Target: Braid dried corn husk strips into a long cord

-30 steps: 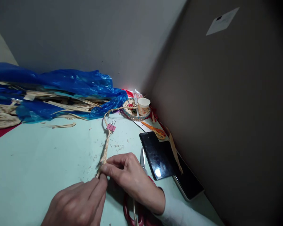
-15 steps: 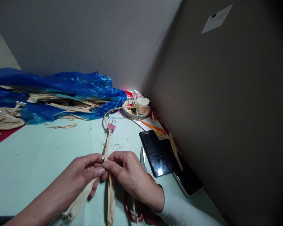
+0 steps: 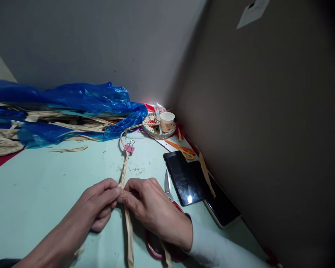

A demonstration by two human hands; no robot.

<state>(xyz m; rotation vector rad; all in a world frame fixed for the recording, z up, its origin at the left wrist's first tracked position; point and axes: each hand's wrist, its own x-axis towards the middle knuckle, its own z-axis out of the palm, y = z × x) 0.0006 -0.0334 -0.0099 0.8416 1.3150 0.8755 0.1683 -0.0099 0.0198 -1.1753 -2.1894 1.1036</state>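
A braided straw cord (image 3: 124, 168) runs across the pale green table (image 3: 44, 178) from a woven disc at the back toward me. A pink binder clip (image 3: 128, 148) is clamped on it partway along. My left hand (image 3: 100, 203) and my right hand (image 3: 149, 206) both pinch the cord's near end, fingertips touching. Loose flat straw strips (image 3: 130, 238) hang from the pinch toward me. Red-handled scissors (image 3: 167, 190) lie under my right wrist, blades pointing away.
A blue plastic sheet (image 3: 72, 100) with straw strips lies at the back left. A paper cup (image 3: 166, 121) stands on a woven disc (image 3: 153, 130) in the corner. Orange scissors (image 3: 182, 149), a dark tablet (image 3: 184, 178) and a phone (image 3: 223, 212) lie along the right wall.
My left hand has come up from the near edge to meet the right at the cord. The pinch has shifted slightly farther along the cord, and the loose strips now trail toward me.
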